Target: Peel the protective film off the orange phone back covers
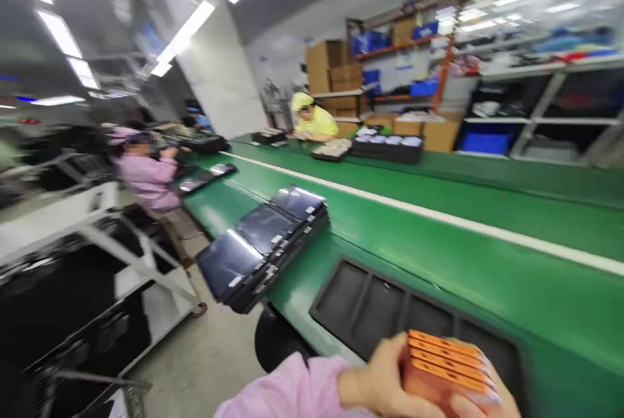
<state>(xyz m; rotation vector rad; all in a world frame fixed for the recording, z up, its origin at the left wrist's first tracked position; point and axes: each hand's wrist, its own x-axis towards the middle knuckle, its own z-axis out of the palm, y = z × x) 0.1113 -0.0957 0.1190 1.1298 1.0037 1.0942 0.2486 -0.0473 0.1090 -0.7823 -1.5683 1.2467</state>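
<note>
At the lower right, both my hands are closed round a stack of flat orange pieces point(446, 359) with dark marks along their edges. My left hand point(383, 376) grips the stack's left side, its pink sleeve reaching in from below. Against the right side and front are the fingers of my right hand point(502, 392), partly cut off by the frame's bottom edge. The exact kind of the orange pieces cannot be made out. Just behind and partly under the stack lies a black divided tray point(361, 294) on the green bench point(414, 255).
Stacks of dark glossy panels point(260, 229) stand left of the tray, overhanging the bench edge. A white cart point(92, 223) is at the left. A person in pink point(151, 177) sits along the bench; another in yellow point(316, 122) works across it, near a black bin point(387, 150).
</note>
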